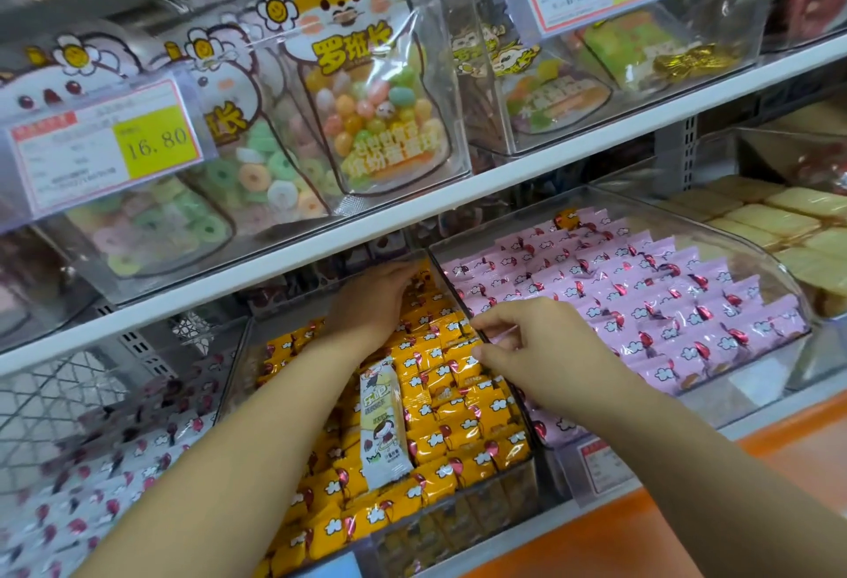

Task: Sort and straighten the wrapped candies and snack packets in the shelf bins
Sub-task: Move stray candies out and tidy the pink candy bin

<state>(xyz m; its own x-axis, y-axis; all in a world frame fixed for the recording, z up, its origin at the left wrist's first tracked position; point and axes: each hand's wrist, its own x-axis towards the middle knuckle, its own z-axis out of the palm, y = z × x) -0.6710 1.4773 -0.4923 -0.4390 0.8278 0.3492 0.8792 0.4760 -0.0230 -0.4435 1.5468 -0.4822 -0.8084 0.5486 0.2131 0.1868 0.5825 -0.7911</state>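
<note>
Rests left hand [371, 298] flat-fingered on orange candies [458, 412] at bin back, curls fingers [499, 318] of right hand [545, 357] at divider [447, 279], grip unclear, with stray pale packet [382, 421] lying front-to-back between forearms.

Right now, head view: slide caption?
Left hand deep in the yellow candies, white packet lying on them; right hand at the bin wall beside the pink candies.

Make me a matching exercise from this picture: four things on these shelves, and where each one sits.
Things:
1. orange packets
2. pink packets
3. long white packet
4. price tag reading 16.80

Places:
A. upper shelf, on the left
B. lying on top of the orange packets
C. bin right of the clear divider
D. bin the left hand reaches into

Pairs: 1-D, 2-C, 3-B, 4-A
</note>
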